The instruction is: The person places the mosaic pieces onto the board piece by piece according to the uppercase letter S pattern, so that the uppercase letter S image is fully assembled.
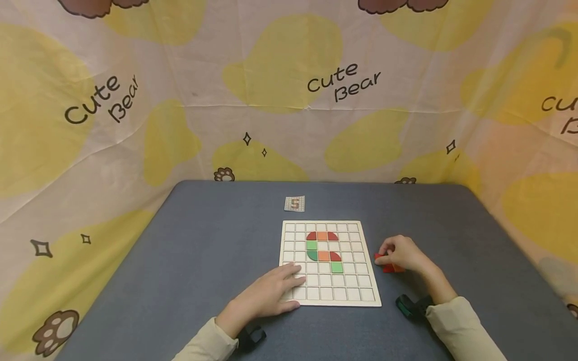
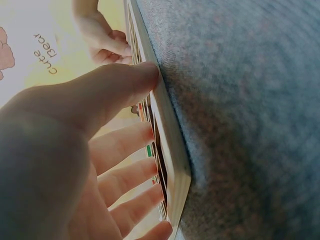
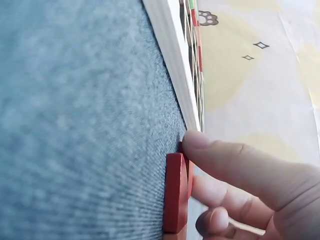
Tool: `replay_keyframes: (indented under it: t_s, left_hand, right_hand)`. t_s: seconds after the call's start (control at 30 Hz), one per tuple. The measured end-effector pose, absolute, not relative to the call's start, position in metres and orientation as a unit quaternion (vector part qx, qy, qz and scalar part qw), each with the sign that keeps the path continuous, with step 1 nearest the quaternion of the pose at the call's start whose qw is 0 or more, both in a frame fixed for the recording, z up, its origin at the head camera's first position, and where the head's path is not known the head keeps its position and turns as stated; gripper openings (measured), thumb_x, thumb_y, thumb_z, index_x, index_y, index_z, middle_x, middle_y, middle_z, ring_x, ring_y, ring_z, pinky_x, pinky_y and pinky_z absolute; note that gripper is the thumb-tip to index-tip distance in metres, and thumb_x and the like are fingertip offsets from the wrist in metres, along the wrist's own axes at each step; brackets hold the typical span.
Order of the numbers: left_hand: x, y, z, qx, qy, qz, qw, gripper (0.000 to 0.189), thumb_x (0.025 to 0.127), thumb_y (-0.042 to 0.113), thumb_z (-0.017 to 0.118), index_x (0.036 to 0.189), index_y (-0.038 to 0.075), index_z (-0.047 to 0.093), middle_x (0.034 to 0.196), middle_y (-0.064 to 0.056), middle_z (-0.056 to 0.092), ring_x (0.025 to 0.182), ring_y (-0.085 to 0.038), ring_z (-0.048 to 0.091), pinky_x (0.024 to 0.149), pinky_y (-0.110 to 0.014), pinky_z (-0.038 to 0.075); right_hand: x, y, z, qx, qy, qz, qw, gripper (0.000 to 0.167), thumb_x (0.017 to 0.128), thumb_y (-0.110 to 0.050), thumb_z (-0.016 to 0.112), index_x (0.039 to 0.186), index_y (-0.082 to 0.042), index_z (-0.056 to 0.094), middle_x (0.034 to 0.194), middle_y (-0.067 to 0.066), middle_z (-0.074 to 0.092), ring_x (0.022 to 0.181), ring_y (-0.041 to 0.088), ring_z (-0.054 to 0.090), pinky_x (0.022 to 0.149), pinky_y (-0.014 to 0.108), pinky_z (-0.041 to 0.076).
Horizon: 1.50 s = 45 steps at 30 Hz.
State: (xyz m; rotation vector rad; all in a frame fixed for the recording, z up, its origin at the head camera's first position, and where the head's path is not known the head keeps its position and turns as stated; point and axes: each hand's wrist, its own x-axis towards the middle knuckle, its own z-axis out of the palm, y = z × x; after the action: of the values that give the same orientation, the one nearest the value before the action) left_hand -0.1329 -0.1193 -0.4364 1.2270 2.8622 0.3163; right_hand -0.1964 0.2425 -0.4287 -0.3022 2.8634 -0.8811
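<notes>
A white grid board (image 1: pixel 325 293) lies on the table with several colored pieces in its cells: red quarter-rounds, orange squares (image 1: pixel 322 236), light green squares (image 1: pixel 336 267) and a dark green quarter-round (image 1: pixel 312 255). My left hand (image 1: pixel 273 291) rests on the board's left edge, fingers spread, its thumb (image 2: pixel 142 77) against the near rim. To the right of the board, my right hand (image 1: pixel 402 253) pinches a red block (image 1: pixel 377 256) between thumb and fingers; the fingers partly hide it. Just below that hand lie another red block (image 3: pixel 174 192) and an orange block (image 1: pixel 398 268).
A small card (image 1: pixel 295 203) printed with a colored grid figure lies beyond the board. Dark bands with cameras (image 1: pixel 411 307) sit at both wrists. A patterned cloth (image 1: pixel 280 90) hangs behind the blue-grey table (image 1: pixel 217 225).
</notes>
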Motion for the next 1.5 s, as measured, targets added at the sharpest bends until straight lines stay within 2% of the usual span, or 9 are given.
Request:
replay_keyframes:
  t_s: [0.1, 0.2, 0.43, 0.57, 0.7, 0.9, 1.13, 1.3, 1.5]
  left_hand:
    - [-0.132, -0.119, -0.436, 0.389, 0.916, 0.099, 0.009, 0.050, 0.089, 0.036, 0.066, 0.133, 0.016, 0.059, 0.143, -0.009, 0.053, 0.137, -0.028, 0.047, 0.113, -0.039, 0.043]
    - [-0.132, -0.119, -0.436, 0.388, 0.916, 0.099, 0.010, 0.050, 0.088, 0.037, 0.066, 0.133, 0.016, 0.059, 0.143, -0.009, 0.052, 0.137, -0.028, 0.047, 0.113, -0.040, 0.043]
    - [-0.131, -0.118, -0.435, 0.387, 0.917, 0.096, 0.010, 0.050, 0.088, 0.037, 0.066, 0.133, 0.016, 0.058, 0.144, -0.009, 0.052, 0.137, -0.028, 0.047, 0.113, -0.039, 0.042]
    - [-0.131, -0.118, -0.435, 0.387, 0.917, 0.096, 0.011, 0.050, 0.088, 0.037, 0.066, 0.133, 0.016, 0.058, 0.143, -0.009, 0.052, 0.137, -0.027, 0.047, 0.113, -0.039, 0.042]
    - [-0.131, -0.118, -0.435, 0.382, 0.919, 0.098, 0.017, 0.051, 0.088, 0.037, 0.067, 0.134, 0.017, 0.058, 0.144, -0.009, 0.052, 0.138, -0.027, 0.046, 0.113, -0.039, 0.042]
    - [-0.131, -0.119, -0.437, 0.373, 0.923, 0.093, 0.027, 0.051, 0.088, 0.039, 0.066, 0.135, 0.018, 0.058, 0.146, -0.007, 0.051, 0.140, -0.026, 0.044, 0.115, -0.038, 0.040]
    - [-0.133, -0.119, -0.437, 0.375, 0.922, 0.091, 0.026, 0.051, 0.088, 0.038, 0.066, 0.134, 0.018, 0.058, 0.145, -0.007, 0.051, 0.139, -0.026, 0.045, 0.115, -0.038, 0.040]
    - [-0.133, -0.119, -0.436, 0.380, 0.920, 0.096, 0.020, 0.051, 0.088, 0.037, 0.066, 0.134, 0.017, 0.058, 0.144, -0.008, 0.051, 0.138, -0.026, 0.046, 0.114, -0.039, 0.041]
    - [-0.132, -0.119, -0.436, 0.386, 0.917, 0.098, 0.012, 0.050, 0.088, 0.036, 0.066, 0.133, 0.016, 0.058, 0.143, -0.009, 0.052, 0.136, -0.027, 0.047, 0.113, -0.039, 0.042]
  right_hand:
    - [-0.198, 0.242, -0.427, -0.089, 0.953, -0.283, 0.064, 0.026, 0.072, -0.026, 0.082, 0.070, -0.007, 0.065, 0.060, -0.003, 0.046, 0.059, 0.012, 0.042, 0.051, 0.022, 0.031]
    - [-0.200, 0.246, -0.427, -0.094, 0.952, -0.285, 0.063, 0.027, 0.073, -0.028, 0.081, 0.071, -0.007, 0.065, 0.060, -0.005, 0.046, 0.058, 0.010, 0.042, 0.052, 0.021, 0.031]
    - [-0.205, 0.262, -0.427, -0.204, 0.904, -0.357, 0.115, 0.030, 0.079, -0.012, 0.076, 0.103, 0.004, 0.067, 0.065, -0.005, 0.048, 0.054, -0.001, 0.039, 0.051, 0.017, 0.033]
    - [-0.207, 0.267, -0.425, -0.249, 0.878, -0.382, 0.147, 0.029, 0.083, -0.002, 0.067, 0.109, 0.009, 0.065, 0.066, -0.002, 0.049, 0.053, -0.004, 0.038, 0.048, 0.016, 0.033]
    - [-0.208, 0.268, -0.425, -0.263, 0.871, -0.382, 0.164, 0.028, 0.082, 0.003, 0.063, 0.109, 0.010, 0.066, 0.065, -0.002, 0.048, 0.053, -0.004, 0.038, 0.049, 0.016, 0.033]
    - [-0.211, 0.266, -0.425, -0.265, 0.878, -0.364, 0.164, 0.024, 0.080, 0.003, 0.066, 0.103, 0.009, 0.069, 0.064, -0.003, 0.050, 0.054, -0.004, 0.040, 0.049, 0.016, 0.033]
    - [-0.214, 0.262, -0.423, -0.225, 0.909, -0.321, 0.143, 0.020, 0.078, -0.007, 0.073, 0.096, 0.001, 0.072, 0.064, -0.006, 0.049, 0.055, -0.002, 0.039, 0.051, 0.017, 0.032]
    - [-0.214, 0.260, -0.424, -0.228, 0.916, -0.309, 0.117, 0.019, 0.077, -0.015, 0.077, 0.089, -0.002, 0.070, 0.060, -0.005, 0.050, 0.054, -0.003, 0.039, 0.052, 0.017, 0.034]
    - [-0.214, 0.259, -0.425, -0.210, 0.918, -0.314, 0.120, 0.022, 0.074, -0.013, 0.079, 0.090, -0.001, 0.070, 0.061, -0.005, 0.049, 0.054, -0.001, 0.040, 0.053, 0.018, 0.034]
